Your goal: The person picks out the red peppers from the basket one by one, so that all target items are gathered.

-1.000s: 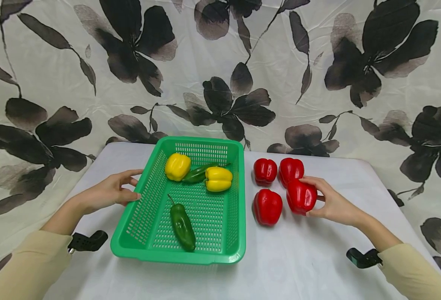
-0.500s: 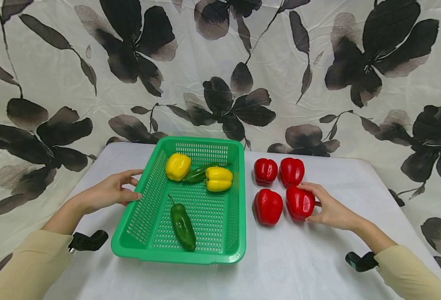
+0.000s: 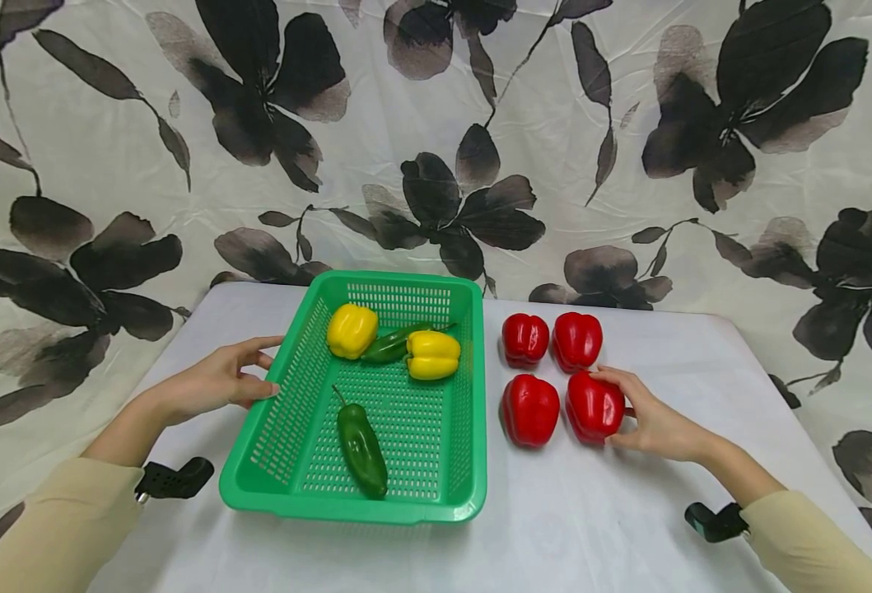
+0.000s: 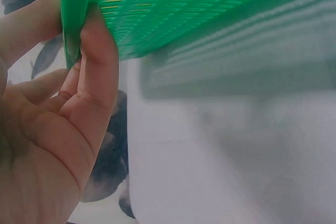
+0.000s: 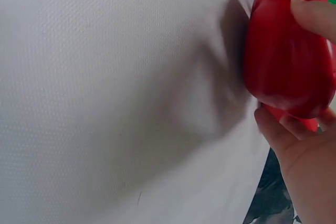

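Observation:
My left hand [image 3: 209, 385] grips the left rim of a green plastic basket [image 3: 354, 512]; in the left wrist view the rim [image 4: 75, 19] passes between thumb and fingers. Inside the basket lie two yellow bell peppers [image 3: 352, 331] and two long green peppers [image 3: 362, 453]. To the right, my right hand [image 3: 658, 422] holds a red bell pepper [image 3: 594, 408], thumb on its near side and fingertips on its far side. This pepper is the front right one of a two-by-two group. Part of it also shows in the right wrist view, with the thumb on its skin.
The other three red bell peppers [image 3: 530, 410] sit between the basket and my right hand. A white cloth [image 3: 576, 527] covers the table, and a floral curtain [image 3: 436, 99] hangs right behind its back edge. Each wrist carries a small black device [image 3: 176, 478].
My right hand has brought the red bell pepper down and toward me, away from the back right pepper. The left hand and the basket stay in place.

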`<control>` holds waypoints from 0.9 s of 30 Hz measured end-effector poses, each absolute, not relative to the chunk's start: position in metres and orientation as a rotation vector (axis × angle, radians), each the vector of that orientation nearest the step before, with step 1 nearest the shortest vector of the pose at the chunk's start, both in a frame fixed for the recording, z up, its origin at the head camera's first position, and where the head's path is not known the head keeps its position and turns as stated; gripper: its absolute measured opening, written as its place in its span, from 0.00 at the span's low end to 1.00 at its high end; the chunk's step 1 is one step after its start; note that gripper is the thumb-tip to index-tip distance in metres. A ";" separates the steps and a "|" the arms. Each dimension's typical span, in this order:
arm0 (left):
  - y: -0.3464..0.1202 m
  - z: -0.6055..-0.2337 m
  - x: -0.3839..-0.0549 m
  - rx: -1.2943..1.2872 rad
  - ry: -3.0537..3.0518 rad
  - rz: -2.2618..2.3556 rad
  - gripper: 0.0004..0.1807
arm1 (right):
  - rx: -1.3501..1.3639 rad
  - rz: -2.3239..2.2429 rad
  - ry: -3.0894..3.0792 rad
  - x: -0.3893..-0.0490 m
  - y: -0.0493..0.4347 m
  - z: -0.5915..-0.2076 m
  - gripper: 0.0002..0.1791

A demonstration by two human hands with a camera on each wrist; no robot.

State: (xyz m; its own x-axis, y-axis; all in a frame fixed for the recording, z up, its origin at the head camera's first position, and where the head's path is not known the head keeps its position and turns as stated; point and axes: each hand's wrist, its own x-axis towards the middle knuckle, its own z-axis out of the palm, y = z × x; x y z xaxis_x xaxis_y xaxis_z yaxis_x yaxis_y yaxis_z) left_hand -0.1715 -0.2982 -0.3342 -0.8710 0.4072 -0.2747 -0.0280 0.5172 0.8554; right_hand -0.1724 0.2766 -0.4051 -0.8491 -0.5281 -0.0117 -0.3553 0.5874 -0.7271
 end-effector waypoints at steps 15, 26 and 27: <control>-0.298 -0.335 -0.171 0.305 2.321 1.313 0.46 | -0.620 -1.149 2.584 -0.171 0.275 -0.405 0.48; -0.297 -0.334 -0.171 0.312 2.320 1.318 0.46 | -0.651 -1.121 2.575 -0.171 0.274 -0.407 0.51; -0.297 -0.334 -0.171 0.310 2.324 1.312 0.46 | -0.649 -1.117 2.577 -0.171 0.274 -0.407 0.51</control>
State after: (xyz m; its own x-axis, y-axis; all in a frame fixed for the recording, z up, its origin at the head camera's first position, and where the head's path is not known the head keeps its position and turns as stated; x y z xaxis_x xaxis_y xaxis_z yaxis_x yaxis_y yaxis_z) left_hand -0.1712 -0.2973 -0.3342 -0.8732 0.4039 -0.2727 -0.0249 0.5219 0.8527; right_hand -0.1707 0.2739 -0.4067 -0.8672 -0.4948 -0.0569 -0.2967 0.6049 -0.7389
